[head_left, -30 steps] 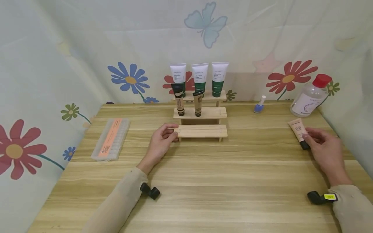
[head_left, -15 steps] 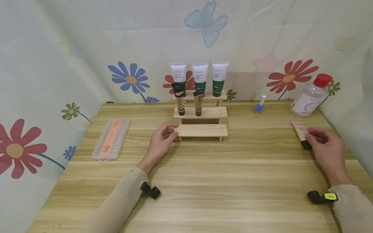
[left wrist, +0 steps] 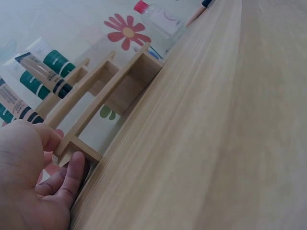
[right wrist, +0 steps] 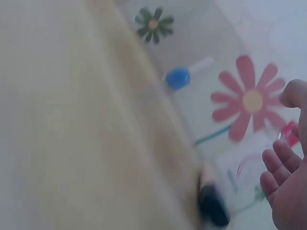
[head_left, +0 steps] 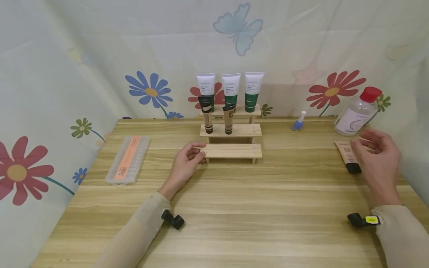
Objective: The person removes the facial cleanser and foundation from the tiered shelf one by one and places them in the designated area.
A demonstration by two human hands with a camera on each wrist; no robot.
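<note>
My left hand grips the left end of the lowest step of a three-tier wooden display stand; the left wrist view has the thumb and fingers at its end leg. My right hand is at the right with fingers loosely bent and nothing in them. Beside its thumb, a beige BB cream tube with a black cap lies on the table. White-and-green cream tubes stand on the top step. On the middle step are two slim tubes, one black and beige, one tan.
A clear bottle with a red cap stands behind my right hand, and a blue nail polish bottle is left of it. A clear plastic case with an orange label lies at the left. Printed curtain hangs behind the table.
My right hand has let go of the BB cream tube and risen slightly away from it. Earlier the tube shifted a little and turned beneath the fingers. My left hand has stayed on the stand.
</note>
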